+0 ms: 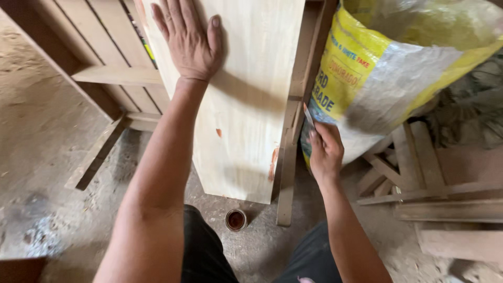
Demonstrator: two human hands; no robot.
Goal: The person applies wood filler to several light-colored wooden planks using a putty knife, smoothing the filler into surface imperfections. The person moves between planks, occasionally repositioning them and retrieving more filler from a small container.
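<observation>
A pale wooden board [246,115] leans upright in front of me, its lower end resting on the dirt floor. My left hand [189,39] lies flat on its upper face, fingers spread. My right hand [325,152] is closed on a small flat blade-like tool [308,116] just right of the board's right edge. Reddish-brown filler spots [273,163] mark the board near that edge. A small round tin [236,220] with dark reddish paste sits on the floor below the board, between my knees.
A wooden furniture frame [99,73] stands behind the board on the left. A big yellow and silver sack [387,78] stands at the right. Loose wood pieces [440,194] are piled at the lower right. The floor [36,147] is dusty.
</observation>
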